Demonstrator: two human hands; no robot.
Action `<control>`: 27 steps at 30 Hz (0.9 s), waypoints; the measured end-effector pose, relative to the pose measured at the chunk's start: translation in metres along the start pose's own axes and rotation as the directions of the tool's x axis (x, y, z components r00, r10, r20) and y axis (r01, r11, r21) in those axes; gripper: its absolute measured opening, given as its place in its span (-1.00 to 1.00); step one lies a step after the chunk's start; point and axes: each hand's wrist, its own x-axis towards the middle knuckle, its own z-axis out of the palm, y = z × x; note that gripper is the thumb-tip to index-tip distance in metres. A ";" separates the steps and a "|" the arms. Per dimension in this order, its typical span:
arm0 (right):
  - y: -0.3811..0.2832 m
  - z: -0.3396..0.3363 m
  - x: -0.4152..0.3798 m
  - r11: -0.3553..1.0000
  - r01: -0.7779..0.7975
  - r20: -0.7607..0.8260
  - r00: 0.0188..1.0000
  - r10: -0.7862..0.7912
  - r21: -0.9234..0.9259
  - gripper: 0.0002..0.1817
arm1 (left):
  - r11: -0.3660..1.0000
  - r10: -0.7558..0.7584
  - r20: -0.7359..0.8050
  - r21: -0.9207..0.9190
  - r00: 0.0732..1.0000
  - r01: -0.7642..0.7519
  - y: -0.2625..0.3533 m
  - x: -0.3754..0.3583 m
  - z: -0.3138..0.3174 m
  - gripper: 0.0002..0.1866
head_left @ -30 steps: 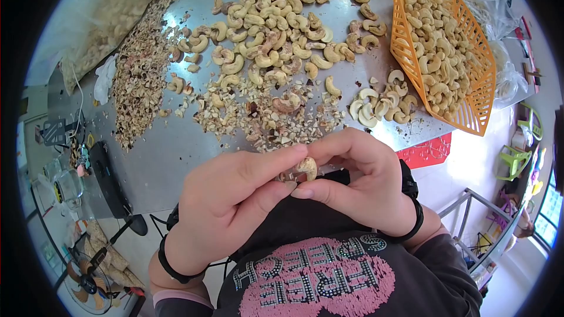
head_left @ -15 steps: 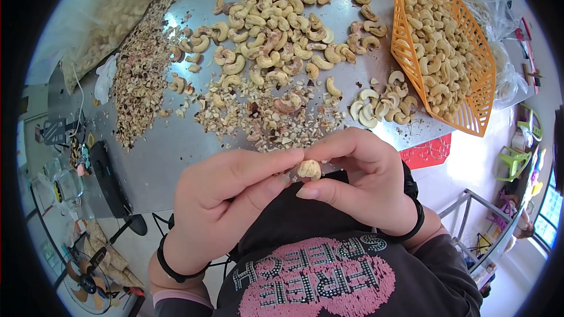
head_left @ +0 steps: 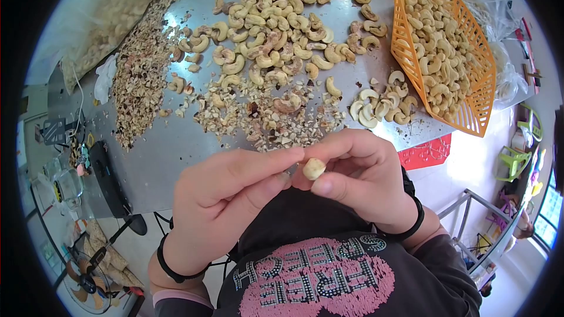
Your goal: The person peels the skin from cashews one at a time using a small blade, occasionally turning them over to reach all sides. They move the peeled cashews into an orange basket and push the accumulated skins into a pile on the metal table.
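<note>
Between the thumb and fingers of my right hand (head_left: 367,179) is a pale cashew nut (head_left: 314,169), its rounded end facing me. My left hand (head_left: 226,194) is closed right beside it, index finger and thumb pressed together; whatever they may pinch is hidden. The left fingertips meet the right fingers near the nut. Just beyond both hands lie chopped cashew bits (head_left: 288,132). Past these spreads a pile of whole cashews (head_left: 270,29), some with brown skin patches.
An orange slotted basket (head_left: 405,53) full of cashews stands at the right, near a small group of split cashews (head_left: 370,108). Skin scraps (head_left: 141,82) form a long heap at the left. A plastic bag of nuts (head_left: 111,23) lies behind on the metal table (head_left: 158,182).
The cashew has turned in my right fingers and now shows a smoother, rounder end. My right thumb has shifted slightly; my left hand stays almost still.
</note>
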 end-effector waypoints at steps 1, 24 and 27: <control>-0.001 0.000 0.000 0.995 -0.050 0.004 0.999 0.050 0.088 -0.78 | 1.000 -0.001 0.000 -0.001 1.000 0.001 0.000 0.000 0.000 -0.72; 0.007 -0.006 0.001 0.988 -0.152 0.003 0.988 0.152 -0.036 -0.75 | 1.000 0.019 0.024 -0.017 1.000 -0.019 -0.004 0.008 0.009 -0.73; 0.007 -0.008 0.001 0.982 -0.189 0.034 0.981 0.189 0.012 -0.72 | 0.992 -0.044 0.016 -0.115 0.999 0.045 -0.004 0.007 0.010 -0.74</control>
